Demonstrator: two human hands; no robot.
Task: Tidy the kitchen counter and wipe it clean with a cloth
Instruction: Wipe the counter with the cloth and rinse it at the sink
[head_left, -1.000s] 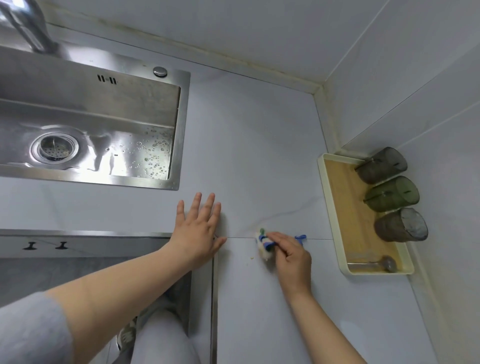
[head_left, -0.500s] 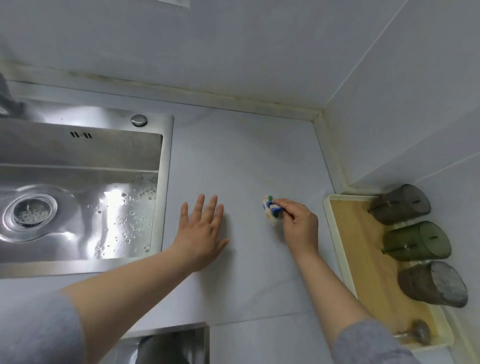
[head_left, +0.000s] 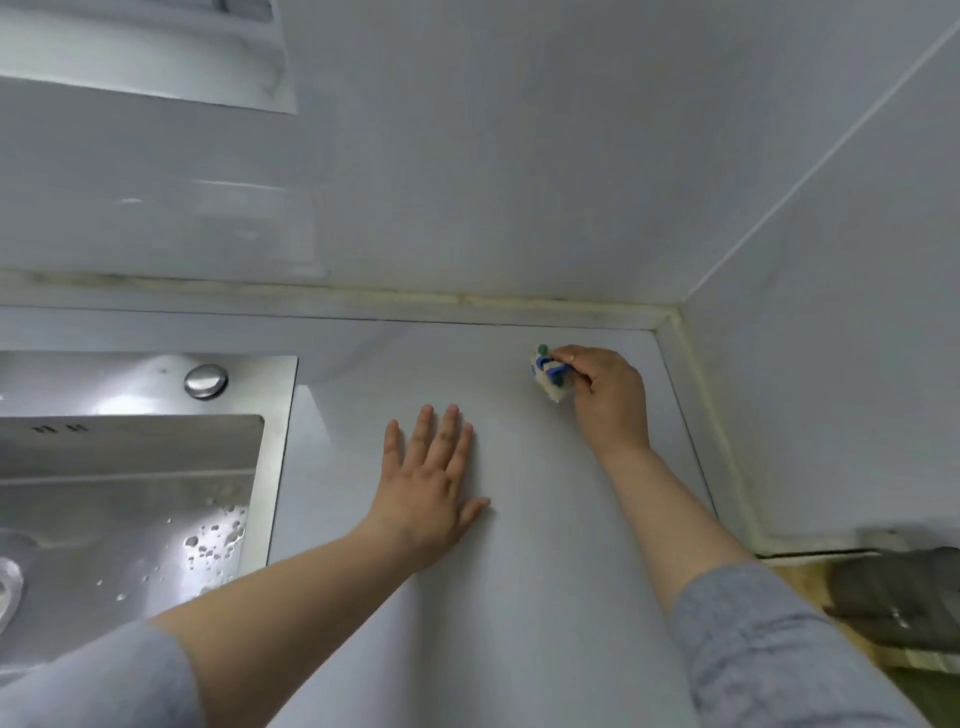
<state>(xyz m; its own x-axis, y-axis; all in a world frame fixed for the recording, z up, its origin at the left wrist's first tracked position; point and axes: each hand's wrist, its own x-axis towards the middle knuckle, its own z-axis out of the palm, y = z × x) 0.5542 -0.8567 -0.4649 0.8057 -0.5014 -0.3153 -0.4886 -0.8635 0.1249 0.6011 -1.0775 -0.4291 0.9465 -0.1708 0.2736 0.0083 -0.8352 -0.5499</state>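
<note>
A small bunched cloth (head_left: 549, 375), whitish with blue and green marks, lies pressed on the pale grey counter (head_left: 415, 364) near the back right corner. My right hand (head_left: 605, 395) grips it with curled fingers, close to the back wall. My left hand (head_left: 431, 480) rests flat on the counter with straight, spread fingers, to the left of the cloth and nearer to me.
A steel sink (head_left: 130, 493) with water drops fills the left side, with a round button (head_left: 205, 380) on its rim. At the right edge a dark cup (head_left: 898, 597) lies on a tray. A yellowed sealant strip (head_left: 467, 300) runs along the wall joint.
My right hand has pushed the cloth away from me across the counter to near the back wall. My left hand stays flat on the counter. The view has tilted up.
</note>
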